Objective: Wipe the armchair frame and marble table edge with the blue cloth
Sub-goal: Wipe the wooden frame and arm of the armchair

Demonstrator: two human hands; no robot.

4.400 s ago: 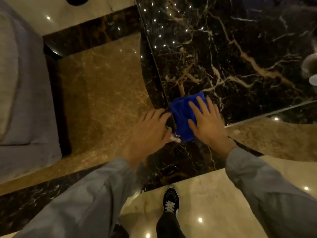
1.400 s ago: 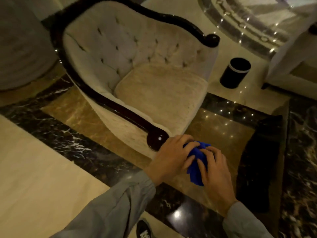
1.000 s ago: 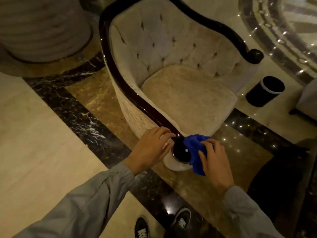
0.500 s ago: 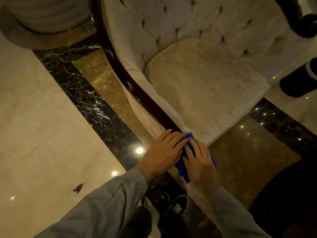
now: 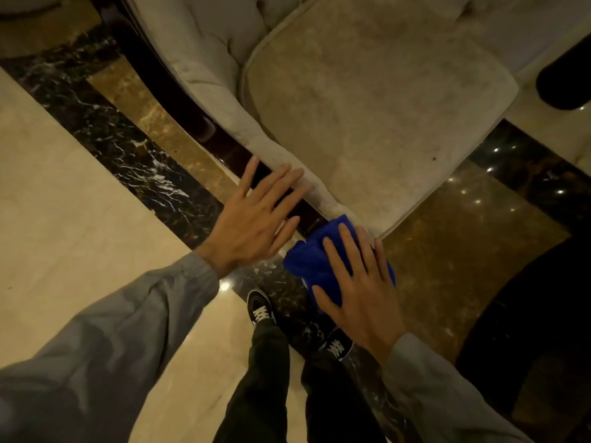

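The beige tufted armchair (image 5: 367, 100) fills the upper middle of the head view. Its dark glossy wooden frame (image 5: 179, 100) runs diagonally from the top left down to the arm's front end. The blue cloth (image 5: 311, 260) is bunched over that front end. My right hand (image 5: 358, 282) lies flat on the cloth with fingers spread, pressing it onto the frame. My left hand (image 5: 256, 215) rests open on the dark rail just up from the cloth, fingers apart. The marble table is out of view.
A dark round bin (image 5: 566, 81) stands at the right edge beyond the seat. Polished floor (image 5: 64, 203) of cream, brown and black marble bands surrounds the chair. My legs and black shoes (image 5: 260, 310) are directly below the hands. A dark shape (image 5: 527, 330) sits at lower right.
I left the black marble table and turned to the armchair. In the last second both hands went to the arm's front end, the cloth covered the knob, and my left hand spread open.
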